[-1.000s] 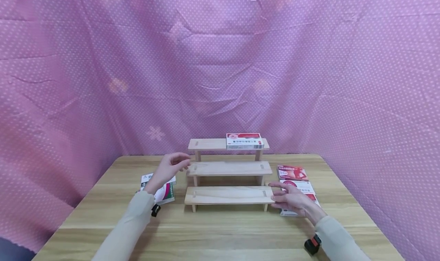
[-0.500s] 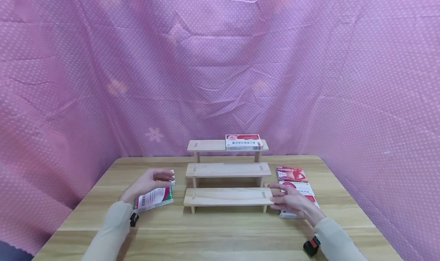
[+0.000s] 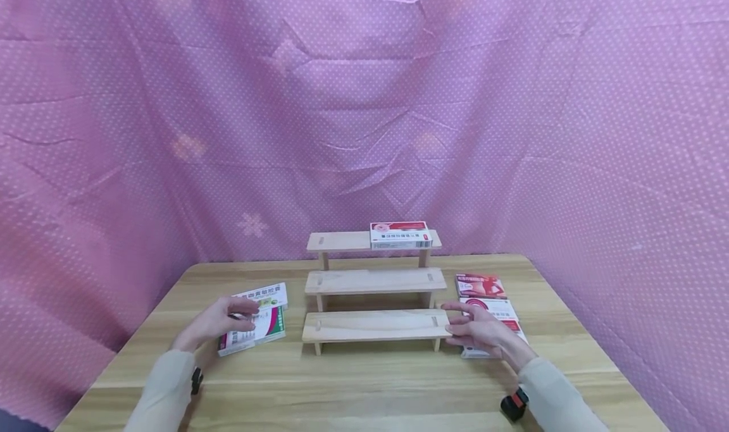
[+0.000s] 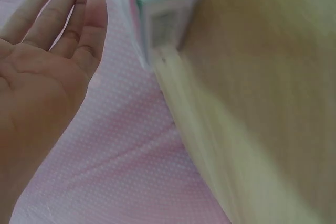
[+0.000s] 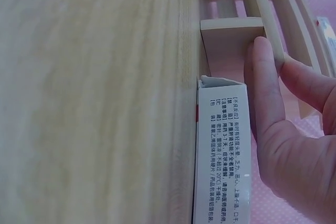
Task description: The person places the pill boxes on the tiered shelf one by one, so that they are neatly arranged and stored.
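My left hand (image 3: 216, 321) hovers over two medicine boxes at the left of the table. One is a white box (image 3: 270, 291); nearer lies a white, green and magenta box (image 3: 267, 324). In the left wrist view the palm and loosely extended fingers (image 4: 94, 30) are apart from a box corner (image 4: 165, 9). At the right, my right hand (image 3: 484, 332) pinches the end of the lowest board of a three-step wooden display stand (image 3: 370, 324), with thumb and finger on either side in the right wrist view. On the top step lies a red-and-white medicine box (image 3: 400, 236).
Right of the stand, a red medicine box (image 3: 479, 286) and white-and-red boxes (image 3: 494, 307) lie in a column, partly hidden by the right hand. A pink dotted cloth (image 3: 364, 103) hangs behind and beside the wooden table (image 3: 353, 394).
My left hand has moved left and toward me, from beside the stand's middle step to over the left boxes, uncovering more of them. The right hand has kept its hold on the stand.
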The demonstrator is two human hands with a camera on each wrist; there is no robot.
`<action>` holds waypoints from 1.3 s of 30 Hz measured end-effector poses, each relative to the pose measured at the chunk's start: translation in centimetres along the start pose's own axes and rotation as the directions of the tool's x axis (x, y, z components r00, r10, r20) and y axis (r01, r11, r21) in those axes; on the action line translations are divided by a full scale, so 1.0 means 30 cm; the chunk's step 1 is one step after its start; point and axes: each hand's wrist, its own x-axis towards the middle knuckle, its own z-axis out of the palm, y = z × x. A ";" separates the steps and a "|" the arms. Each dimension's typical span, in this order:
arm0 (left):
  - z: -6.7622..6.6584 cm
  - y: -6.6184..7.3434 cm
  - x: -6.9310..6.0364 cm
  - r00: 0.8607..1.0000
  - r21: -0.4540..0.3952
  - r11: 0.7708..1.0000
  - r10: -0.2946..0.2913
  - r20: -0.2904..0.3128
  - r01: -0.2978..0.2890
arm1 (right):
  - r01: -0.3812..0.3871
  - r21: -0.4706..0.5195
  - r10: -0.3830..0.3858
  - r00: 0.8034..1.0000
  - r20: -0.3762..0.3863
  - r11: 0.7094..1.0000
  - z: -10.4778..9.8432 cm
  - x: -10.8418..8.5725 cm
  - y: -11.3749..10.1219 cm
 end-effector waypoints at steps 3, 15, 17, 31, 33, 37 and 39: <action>-0.005 -0.019 -0.019 1.000 0.014 1.000 -0.016 -0.024 0.016 | -0.001 -0.008 0.001 1.000 -0.008 1.000 0.001 0.000 -0.005; -0.023 -0.042 -0.079 0.985 0.082 0.983 -0.163 -0.059 0.167 | 0.006 -0.010 -0.006 1.000 -0.006 1.000 0.005 -0.003 -0.002; -0.023 -0.047 -0.081 0.983 0.095 0.979 -0.175 -0.053 0.179 | 0.008 -0.010 -0.008 1.000 -0.002 1.000 0.005 -0.004 -0.003; -0.010 -0.069 -0.112 0.987 0.105 0.982 -0.157 0.020 0.154 | -0.007 -0.015 0.007 1.000 -0.015 1.000 0.009 -0.008 -0.006; -0.009 -0.069 -0.115 0.986 0.100 0.982 -0.167 0.026 0.163 | -0.008 -0.015 0.008 1.000 -0.018 1.000 0.008 -0.007 -0.005; -0.009 -0.069 -0.116 0.984 0.085 0.982 -0.173 0.043 0.169 | -0.007 -0.017 0.007 1.000 -0.024 1.000 0.006 -0.004 -0.006; -0.009 -0.069 -0.114 0.986 0.092 0.984 -0.158 0.050 0.153 | -0.006 -0.020 0.006 1.000 -0.024 1.000 0.005 -0.004 -0.006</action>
